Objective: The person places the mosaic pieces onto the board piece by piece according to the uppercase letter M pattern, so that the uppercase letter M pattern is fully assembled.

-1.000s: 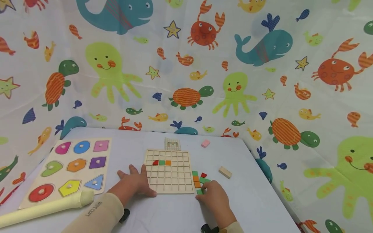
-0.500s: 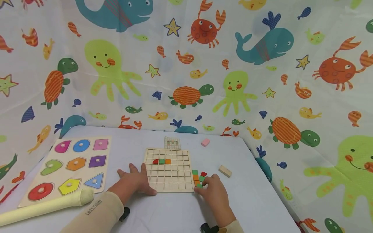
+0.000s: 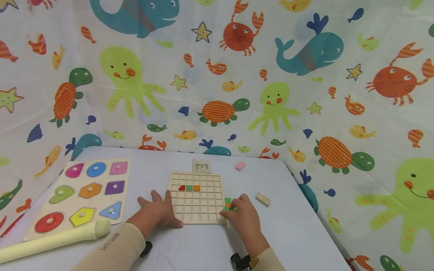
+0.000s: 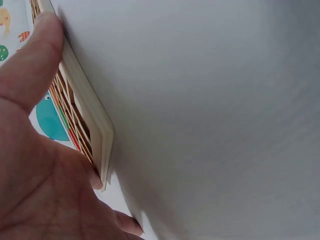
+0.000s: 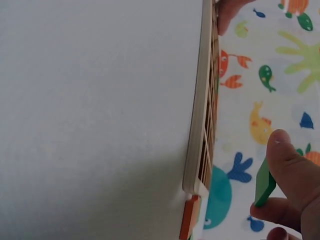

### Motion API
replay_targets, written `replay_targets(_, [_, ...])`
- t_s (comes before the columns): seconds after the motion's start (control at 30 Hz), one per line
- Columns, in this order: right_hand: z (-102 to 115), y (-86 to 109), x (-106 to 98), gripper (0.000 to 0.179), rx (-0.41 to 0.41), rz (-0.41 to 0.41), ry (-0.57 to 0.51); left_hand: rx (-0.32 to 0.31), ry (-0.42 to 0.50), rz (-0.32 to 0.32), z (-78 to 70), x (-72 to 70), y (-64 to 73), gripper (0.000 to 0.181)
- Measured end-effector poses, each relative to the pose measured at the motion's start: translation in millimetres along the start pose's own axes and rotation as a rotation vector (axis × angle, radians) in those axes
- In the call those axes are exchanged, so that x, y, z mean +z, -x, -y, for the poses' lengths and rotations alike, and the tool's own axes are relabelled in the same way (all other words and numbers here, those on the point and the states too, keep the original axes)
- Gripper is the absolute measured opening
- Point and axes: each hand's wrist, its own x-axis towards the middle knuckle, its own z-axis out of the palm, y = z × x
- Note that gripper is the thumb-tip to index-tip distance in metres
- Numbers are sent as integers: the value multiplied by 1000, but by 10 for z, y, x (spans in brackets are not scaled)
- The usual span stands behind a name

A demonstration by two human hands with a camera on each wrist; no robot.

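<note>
A wooden grid board (image 3: 203,223) lies at the middle of the table. One row in it holds a red tile (image 3: 182,188) with a curved side, a green tile (image 3: 189,188) and an orange tile (image 3: 196,188). My left hand (image 3: 156,210), fingers spread, rests against the board's left edge and near corner. Thumb and finger of my right hand (image 3: 246,222) pinch a thin green tile (image 5: 263,184) raised off the table by the board's right edge. Loose tiles (image 3: 228,200) lie there too, mostly hidden behind that hand; an orange tile (image 5: 188,218) shows near the board's corner.
Behind the board lies a small pattern card (image 3: 201,166). A pink block (image 3: 240,166) and a plain wooden block (image 3: 263,200) are to the right. On the left are a knobbed shape puzzle (image 3: 75,188) and a pale yellow tube (image 3: 61,242). A printed curtain (image 3: 190,139) surrounds the table.
From the loose tiles, my right hand has moved slightly up and left to the board's right edge, with a green tile lifted. My left hand stays in place.
</note>
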Motion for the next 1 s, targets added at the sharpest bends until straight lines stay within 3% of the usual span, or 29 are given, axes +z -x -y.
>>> replay_targets(0.63, [243,-235,130,34,-6,82,22,-8,4,3,-19,-3,4,130])
replay_targets(1.0, [431,-414,150,31,60,136,-18,-14,19,-3,-27,-7,21,130])
